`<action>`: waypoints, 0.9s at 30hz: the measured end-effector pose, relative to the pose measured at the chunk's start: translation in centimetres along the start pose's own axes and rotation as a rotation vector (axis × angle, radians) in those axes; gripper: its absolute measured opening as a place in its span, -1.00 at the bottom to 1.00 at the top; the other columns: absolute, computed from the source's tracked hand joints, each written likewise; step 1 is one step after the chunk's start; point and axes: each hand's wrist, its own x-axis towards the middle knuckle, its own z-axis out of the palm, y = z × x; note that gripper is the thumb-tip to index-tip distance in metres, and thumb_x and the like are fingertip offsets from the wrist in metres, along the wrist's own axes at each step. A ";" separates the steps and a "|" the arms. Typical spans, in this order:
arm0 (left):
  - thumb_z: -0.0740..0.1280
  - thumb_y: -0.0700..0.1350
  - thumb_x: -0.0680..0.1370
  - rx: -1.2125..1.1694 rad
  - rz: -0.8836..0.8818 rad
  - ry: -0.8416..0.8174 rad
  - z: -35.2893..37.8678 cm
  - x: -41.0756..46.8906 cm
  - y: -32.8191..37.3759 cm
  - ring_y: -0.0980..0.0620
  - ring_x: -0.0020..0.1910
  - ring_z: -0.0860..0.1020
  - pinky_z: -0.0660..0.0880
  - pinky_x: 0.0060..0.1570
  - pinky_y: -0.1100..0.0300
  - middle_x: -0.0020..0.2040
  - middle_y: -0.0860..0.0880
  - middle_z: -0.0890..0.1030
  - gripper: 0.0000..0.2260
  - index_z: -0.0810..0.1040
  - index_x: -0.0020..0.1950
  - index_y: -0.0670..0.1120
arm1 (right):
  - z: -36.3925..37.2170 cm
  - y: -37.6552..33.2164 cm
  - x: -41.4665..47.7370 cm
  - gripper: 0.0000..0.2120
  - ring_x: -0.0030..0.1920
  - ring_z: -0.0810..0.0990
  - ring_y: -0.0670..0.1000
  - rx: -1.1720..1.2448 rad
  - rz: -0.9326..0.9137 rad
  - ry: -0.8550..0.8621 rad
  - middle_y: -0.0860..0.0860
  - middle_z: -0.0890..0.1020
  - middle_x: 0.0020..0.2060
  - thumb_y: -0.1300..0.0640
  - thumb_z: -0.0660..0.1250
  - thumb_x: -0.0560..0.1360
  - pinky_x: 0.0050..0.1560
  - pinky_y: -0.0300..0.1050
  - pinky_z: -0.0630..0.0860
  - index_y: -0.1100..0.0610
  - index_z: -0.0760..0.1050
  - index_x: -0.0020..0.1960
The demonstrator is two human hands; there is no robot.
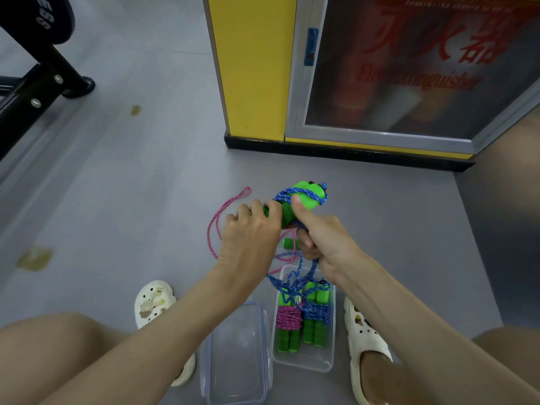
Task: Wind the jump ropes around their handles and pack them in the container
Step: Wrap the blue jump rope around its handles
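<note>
there, two wound ropes (287, 317) in container (304, 364); left fingers (273, 210), right fingers (301, 208) tight round handles (307, 196)

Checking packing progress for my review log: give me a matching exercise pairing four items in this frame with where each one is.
Items:
1 loose pink rope
2 wound pink rope
3 blue-roped handles
4 lid

Places:
A in the container
B gripped by left hand and right hand
C on the floor, beyond the hands
D on the floor, left of the container

Pairs: 1-C, 2-A, 3-B, 4-D
</note>
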 end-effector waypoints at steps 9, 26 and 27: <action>0.14 0.20 0.52 -0.276 -0.032 -0.060 0.6 -0.2 1.1 -0.07 -0.31 0.54 0.42 -0.40 0.13 -0.26 -0.07 0.56 -0.53 0.59 0.12 -0.13 | -0.6 -0.1 0.8 -0.49 -0.65 0.10 -0.08 0.085 -0.072 0.239 -0.01 0.17 -0.64 -0.07 0.39 0.45 -0.63 -0.29 0.11 0.08 0.20 -0.50; 0.43 -0.12 0.37 -1.979 -0.811 -1.023 -2.6 2.1 -3.1 -0.10 -0.24 0.66 0.60 -0.31 0.13 -0.09 -0.17 0.67 -0.55 0.49 0.24 -0.13 | -1.3 -0.6 0.3 -0.49 -0.60 0.15 -0.05 -0.007 -0.108 -0.024 0.01 0.29 -0.67 -0.21 0.30 0.45 -0.57 -0.26 0.16 0.13 0.29 -0.46; 0.45 -0.16 0.38 -1.938 -0.820 -0.967 -2.6 2.3 -3.2 -0.10 -0.27 0.66 0.58 -0.34 0.16 -0.10 -0.17 0.67 -0.56 0.49 0.24 -0.12 | -1.2 -0.6 0.3 -0.52 -0.60 0.18 -0.06 -0.010 -0.104 -0.033 0.01 0.34 -0.65 -0.22 0.29 0.45 -0.56 -0.27 0.19 0.14 0.34 -0.40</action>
